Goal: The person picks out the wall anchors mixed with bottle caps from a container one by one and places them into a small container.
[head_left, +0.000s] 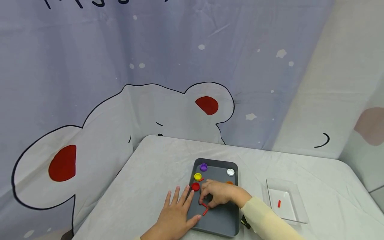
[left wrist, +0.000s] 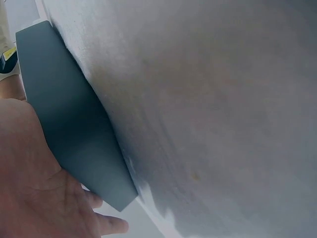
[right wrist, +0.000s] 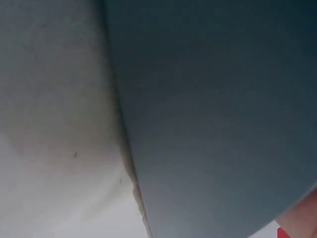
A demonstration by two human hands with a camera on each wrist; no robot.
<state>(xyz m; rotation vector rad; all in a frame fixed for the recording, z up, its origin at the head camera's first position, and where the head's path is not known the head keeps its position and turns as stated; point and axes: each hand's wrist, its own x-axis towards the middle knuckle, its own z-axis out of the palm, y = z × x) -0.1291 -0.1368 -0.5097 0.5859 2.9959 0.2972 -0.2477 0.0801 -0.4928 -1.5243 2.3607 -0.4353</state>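
Observation:
A dark grey tray (head_left: 222, 220) lies on the cloth-covered table. My left hand (head_left: 175, 213) is spread flat with its fingers straight, at the tray's left edge; the left wrist view shows its palm beside the tray's side wall (left wrist: 74, 114). Over the tray, my right hand (head_left: 219, 192) pinches a short red stick (head_left: 204, 204) between thumb and fingers. A second red stick (head_left: 205, 212) lies just below it, and another red stick (head_left: 201, 179) sits near the yellow round cap (head_left: 197, 176). A red round cap (head_left: 195, 186) is left of the right hand's fingers.
Further up the tray are a purple cap (head_left: 203, 167) and a white cap (head_left: 230, 172); an orange cap (head_left: 229, 183) is partly hidden by the right hand. To the right stands a clear box (head_left: 295, 203) holding one red stick (head_left: 279, 203). A black object (head_left: 245, 222) lies beside the tray.

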